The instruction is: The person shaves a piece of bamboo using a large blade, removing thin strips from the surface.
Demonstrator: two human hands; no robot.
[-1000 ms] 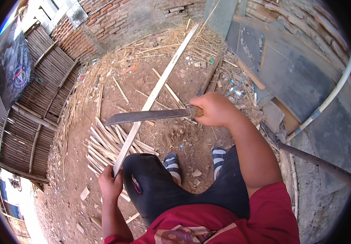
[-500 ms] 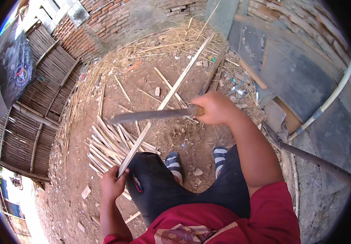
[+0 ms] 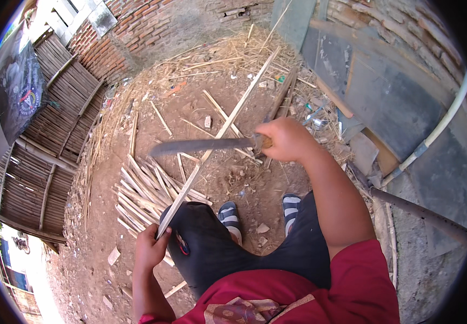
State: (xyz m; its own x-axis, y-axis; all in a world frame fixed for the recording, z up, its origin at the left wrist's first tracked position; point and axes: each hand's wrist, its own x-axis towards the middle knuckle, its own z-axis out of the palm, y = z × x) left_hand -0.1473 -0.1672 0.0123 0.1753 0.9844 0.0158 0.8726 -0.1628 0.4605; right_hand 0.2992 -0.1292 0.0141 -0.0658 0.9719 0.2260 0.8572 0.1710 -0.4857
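My left hand [image 3: 151, 245] is closed round the near end of a long pale bamboo strip [image 3: 232, 116], by my left knee. The strip slants away from me to the far right. In my right hand [image 3: 286, 140] is the wooden handle of a machete, its dark blade [image 3: 198, 145] pointing left. That blade crosses the strip near its middle; whether it touches the strip I cannot tell. To the left of my knee lies a pile of split bamboo strips [image 3: 141, 186] on the dirt.
More loose strips [image 3: 160, 117] and straw [image 3: 212, 51] litter the dirt ahead. A woven bamboo panel [image 3: 66, 124] stands left, a brick wall [image 3: 147, 32] at the back. On the right are dark boards [image 3: 393, 102], a pale pipe [image 3: 439, 132] and a dark pole [image 3: 422, 213].
The machete and my right hand have shifted slightly away from me, so the blade crosses the strip a little farther out. My left hand keeps its hold in about the same place.
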